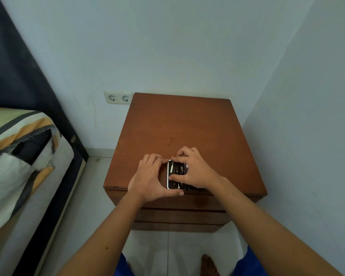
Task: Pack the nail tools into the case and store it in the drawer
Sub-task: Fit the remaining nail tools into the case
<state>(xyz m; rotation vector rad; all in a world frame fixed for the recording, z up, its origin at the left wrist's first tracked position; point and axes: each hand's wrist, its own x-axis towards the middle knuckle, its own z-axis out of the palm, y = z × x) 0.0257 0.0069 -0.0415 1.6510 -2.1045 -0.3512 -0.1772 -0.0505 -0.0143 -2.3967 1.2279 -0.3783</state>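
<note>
A small black case [174,174] with a white rim lies open near the front edge of the brown wooden nightstand [179,124]. Silvery nail tools [176,168] show inside its left half. My left hand [150,177] grips the case's left side, thumb under its near edge. My right hand [194,170] covers the right half, fingers pressing on the tools and the far edge. The case's right half is mostly hidden. The drawer fronts [179,215] below the top look closed.
A bed [18,156] with a striped cover and dark frame stands to the left. A double wall socket [119,98] sits behind the nightstand's left corner. Pale walls enclose the back and right. My foot [208,264] is on white floor tiles.
</note>
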